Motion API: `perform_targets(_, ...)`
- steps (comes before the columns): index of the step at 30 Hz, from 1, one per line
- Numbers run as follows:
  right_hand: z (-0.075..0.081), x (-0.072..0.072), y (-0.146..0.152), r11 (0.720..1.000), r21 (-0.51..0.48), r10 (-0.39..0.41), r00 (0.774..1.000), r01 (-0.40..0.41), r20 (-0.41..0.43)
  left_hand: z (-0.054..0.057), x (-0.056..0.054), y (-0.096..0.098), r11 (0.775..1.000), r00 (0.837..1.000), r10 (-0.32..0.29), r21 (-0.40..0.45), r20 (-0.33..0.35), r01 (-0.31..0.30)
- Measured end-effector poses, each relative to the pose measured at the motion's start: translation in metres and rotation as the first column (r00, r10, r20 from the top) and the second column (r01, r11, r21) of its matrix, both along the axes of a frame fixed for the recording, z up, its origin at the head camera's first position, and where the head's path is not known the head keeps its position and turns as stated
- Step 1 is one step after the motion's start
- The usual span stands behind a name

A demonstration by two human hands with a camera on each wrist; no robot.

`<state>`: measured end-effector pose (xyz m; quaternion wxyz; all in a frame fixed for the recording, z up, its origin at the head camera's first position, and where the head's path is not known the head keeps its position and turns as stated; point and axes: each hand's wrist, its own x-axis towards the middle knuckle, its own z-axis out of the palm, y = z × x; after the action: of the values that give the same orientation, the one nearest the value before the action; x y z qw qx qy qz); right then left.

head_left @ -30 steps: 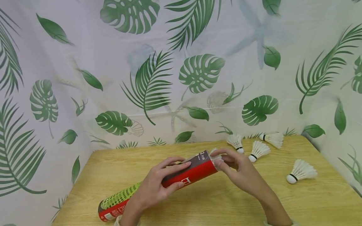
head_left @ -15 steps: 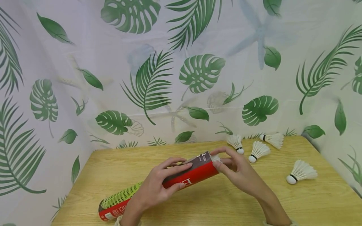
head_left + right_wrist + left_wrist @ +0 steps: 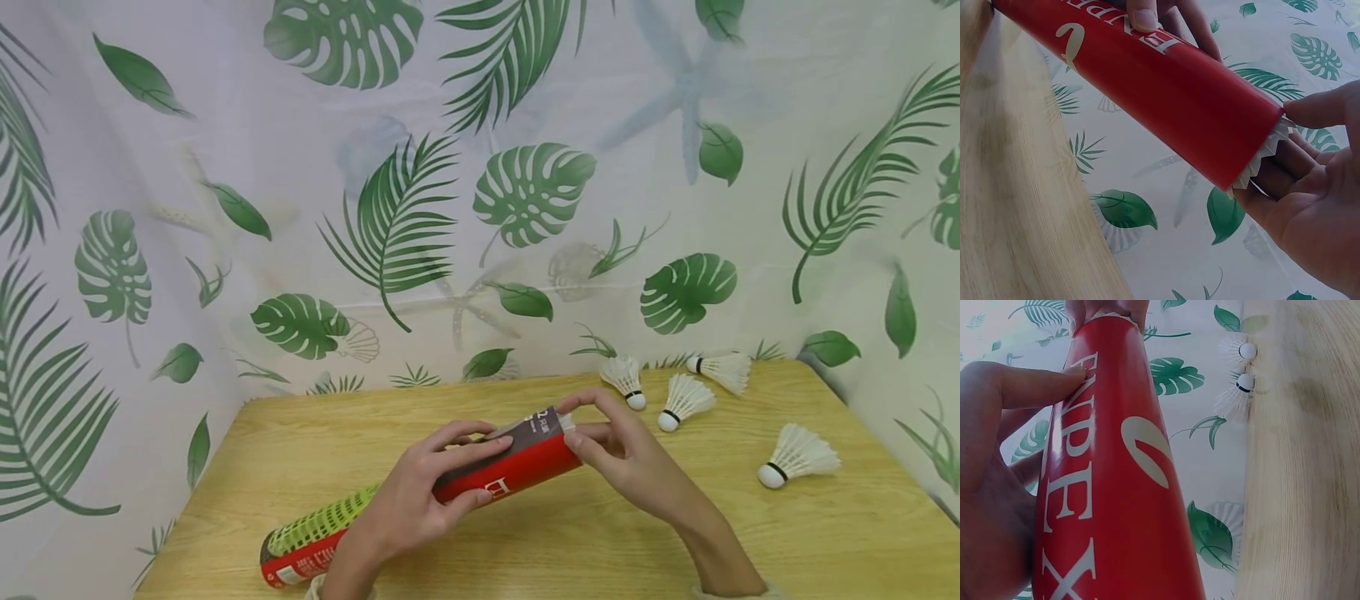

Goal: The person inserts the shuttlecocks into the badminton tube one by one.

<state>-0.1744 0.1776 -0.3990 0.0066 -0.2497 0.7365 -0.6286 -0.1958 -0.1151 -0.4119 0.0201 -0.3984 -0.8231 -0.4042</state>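
Observation:
A long red and dark grey shuttlecock tube (image 3: 525, 465) with a green dotted panel lies slantwise, its open end raised toward the right. My left hand (image 3: 416, 483) grips it around the middle, thumb on the near side and fingers over the top. At the open end, my right hand (image 3: 637, 458) holds a shuttlecock (image 3: 1264, 157) by its feather skirt. Only the white feather tips stick out past the tube's rim; the rest is hidden inside. In the right wrist view the thumb is right at the rim and the other fingers reach in among the feathers.
Several loose shuttlecocks lie on the wooden table (image 3: 300, 433): one at the right (image 3: 798, 457), the others toward the back, such as a shuttlecock (image 3: 686, 402) near the leaf-print cloth (image 3: 525, 333) that rises behind.
The shuttlecock has gone deeper into the tube, so less of its feathers shows. My right hand has stayed at the open end; the left grip is nearly unchanged.

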Motion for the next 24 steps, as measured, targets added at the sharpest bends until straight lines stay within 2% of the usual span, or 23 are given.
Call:
perform_targets(14, -0.0038, -0.0013, -0.0031, 0.996, -0.018, 0.09, 0.996, -0.09, 0.016, -0.001, 0.0016, 0.0001, 1.0, 1.0, -0.017, -0.014, 0.002, 0.017)
perform_targets(24, 0.0012, -0.0005, 0.0004, 0.998, 0.006, 0.058, 0.998, -0.058, 0.013, -0.0013, 0.0001, 0.0007, 1.0, 1.0, -0.017, -0.003, 0.018, 0.017)
